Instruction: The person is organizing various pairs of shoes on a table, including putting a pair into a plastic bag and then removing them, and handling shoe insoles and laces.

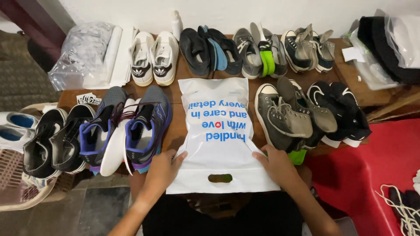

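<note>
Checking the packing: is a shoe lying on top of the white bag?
No: only both hands rest on the white bag.

White plastic bag on table, both hands pressing, shoes around

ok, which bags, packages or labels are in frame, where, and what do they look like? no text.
White plastic carrier bag: table centre, flat, blue print, cut-out handle; left hand and right hand press its lower corners.
Clear plastic bag: far left of table, crumpled, white sheets beside it.
Small tag: left, by the blue-and-grey sneakers, black and white.
Clear bag of dark items: far right, with a white label.
</note>
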